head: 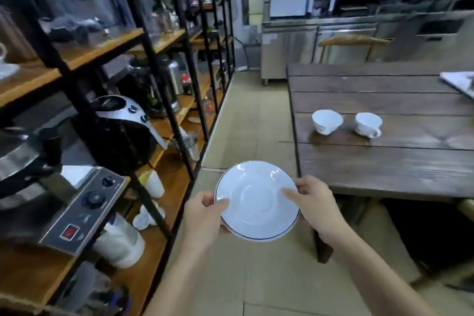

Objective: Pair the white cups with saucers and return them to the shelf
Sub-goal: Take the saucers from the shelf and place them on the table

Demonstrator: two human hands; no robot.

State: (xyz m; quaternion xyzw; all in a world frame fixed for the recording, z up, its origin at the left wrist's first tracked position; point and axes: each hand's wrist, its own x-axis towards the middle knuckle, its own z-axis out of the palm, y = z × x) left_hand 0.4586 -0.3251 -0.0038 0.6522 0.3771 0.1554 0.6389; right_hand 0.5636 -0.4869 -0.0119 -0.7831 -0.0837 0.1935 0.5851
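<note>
I hold a white saucer with a thin dark rim (pixel 257 200) over the floor, between the shelf and the table. My left hand (pixel 202 215) grips its left edge and my right hand (pixel 315 205) grips its right edge. Two white cups stand on the dark wooden table (pixel 384 169) to the right: the left cup (pixel 327 121) and the right cup (pixel 367 124), whose handle points toward me. Both cups are well beyond my hands.
A black metal shelf with wooden boards (pixel 164 126) runs along the left, crowded with kettles, a control box (pixel 82 205), white jugs and small white cups (pixel 147 215). Tiled floor (pixel 246 120) forms an aisle. A steel counter (pixel 318 46) and a chair stand at the back.
</note>
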